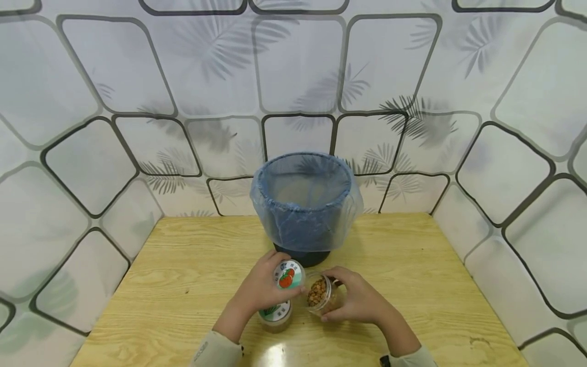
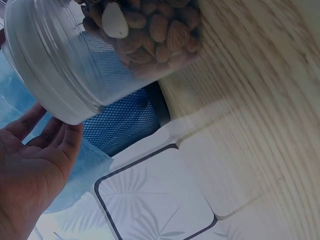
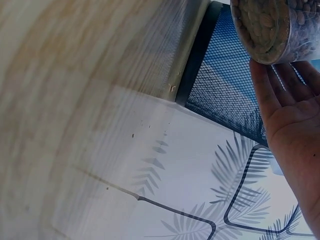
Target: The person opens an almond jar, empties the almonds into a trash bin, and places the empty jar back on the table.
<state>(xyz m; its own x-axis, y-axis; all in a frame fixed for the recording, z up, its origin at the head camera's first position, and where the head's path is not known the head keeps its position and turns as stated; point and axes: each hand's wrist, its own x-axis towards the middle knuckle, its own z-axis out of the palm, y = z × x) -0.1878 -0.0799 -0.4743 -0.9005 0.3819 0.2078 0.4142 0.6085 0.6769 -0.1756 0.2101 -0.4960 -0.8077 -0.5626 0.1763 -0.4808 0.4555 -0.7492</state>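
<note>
My left hand (image 1: 266,283) grips a round lid (image 1: 289,274) with a tomato picture by its edge. Whatever is under that lid is hidden. My right hand (image 1: 359,300) holds a clear jar (image 1: 327,298) of brown nuts, tilted to the left, beside the lid. The jar's base (image 3: 262,32) shows in the right wrist view, above my fingers. Below my left hand, a second jar (image 1: 275,326) with a green-printed lid stands on the table. The left wrist view shows a lidded almond jar (image 2: 140,45) close up, with left fingertips near its lid.
A blue mesh bin (image 1: 302,204) lined with a thin blue bag stands just beyond my hands. The wooden table (image 1: 192,265) meets walls hung with patterned cloth (image 1: 220,137) at the back and both sides.
</note>
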